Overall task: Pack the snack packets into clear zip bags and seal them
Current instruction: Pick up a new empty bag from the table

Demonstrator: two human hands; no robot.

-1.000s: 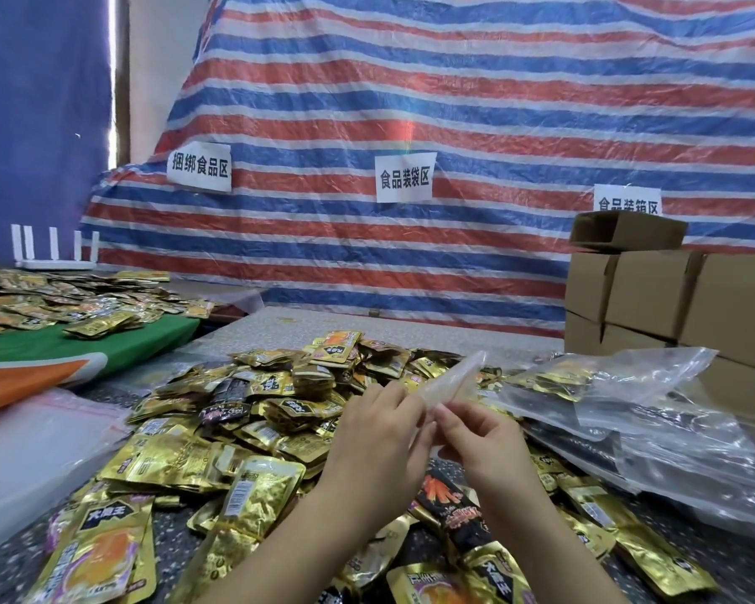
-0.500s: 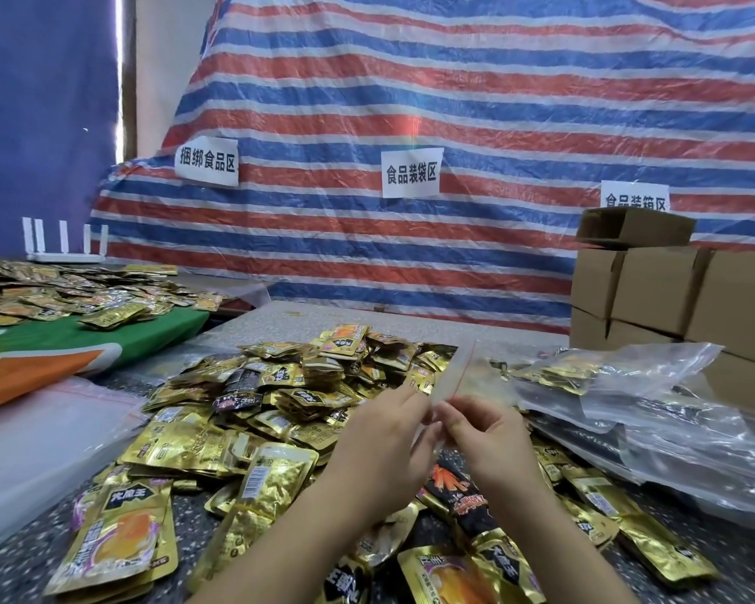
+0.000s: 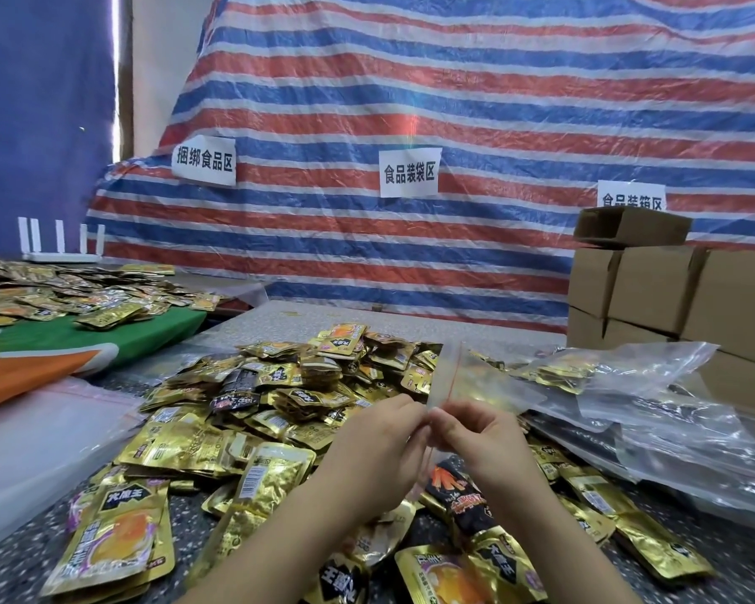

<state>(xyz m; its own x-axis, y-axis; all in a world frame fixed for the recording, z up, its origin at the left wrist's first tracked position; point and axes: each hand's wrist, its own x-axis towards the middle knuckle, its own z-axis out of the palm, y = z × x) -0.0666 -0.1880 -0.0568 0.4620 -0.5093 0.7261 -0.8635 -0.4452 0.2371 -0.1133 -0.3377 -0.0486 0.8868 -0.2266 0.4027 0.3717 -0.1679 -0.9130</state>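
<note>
Three paper signs on the striped tarp, brand print on the packets

At ten o'clock the left paper sign (image 3: 204,160) reads 捆绑食品区; near twelve, the middle sign (image 3: 409,172) reads 食品装袋区; at two o'clock the right sign (image 3: 631,199), its lower edge cut by a cardboard box (image 3: 630,228), reads 食品装箱区. At seven o'clock a gold snack packet (image 3: 116,534) bears three bold characters, seemingly 大鱼王; the smaller print is illegible.

**One head-worn view, forward and down**

Worn on the head, wide-angle, tilted down over a speckled grey tabletop (image 3: 245,324). Close above both forearms at the bottom edge; red, white and blue striped tarpaulin wall (image 3: 454,102) straight ahead, farther off.
</note>
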